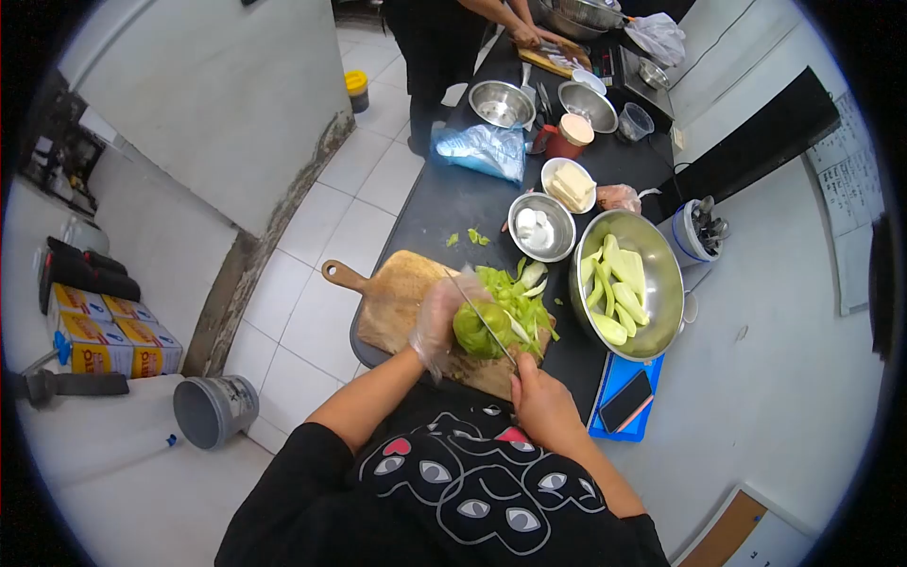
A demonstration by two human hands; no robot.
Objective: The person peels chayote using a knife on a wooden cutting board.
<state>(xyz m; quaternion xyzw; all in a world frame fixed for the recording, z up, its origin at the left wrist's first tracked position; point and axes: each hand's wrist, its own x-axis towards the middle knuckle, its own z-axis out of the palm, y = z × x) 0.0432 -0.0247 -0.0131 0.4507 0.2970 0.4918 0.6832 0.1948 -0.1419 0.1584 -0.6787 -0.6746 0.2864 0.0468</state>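
Over the wooden cutting board (395, 295), 2 forearms come in from opposite sides and converge, both elbows bent. From the person's left, the forearm slants forward and inward, and the left hand (439, 317), in a clear plastic glove, grasps the green vegetable (475, 333) by its left side; its fingers are partly blurred by the glove. On the other side, the right forearm angles forward and inward, wrist low, and the right hand (541, 395) has its fingers clenched around the handle of the knife (491, 331). Its blade slants forward and left across the vegetable, with the tip just beside the gloved hand. The vegetable sits on the board, touching a heap of cut green pieces (510, 288). Beyond them, on the dark tabletop (416, 222), 2 small scraps (478, 237) lie apart from the heap.
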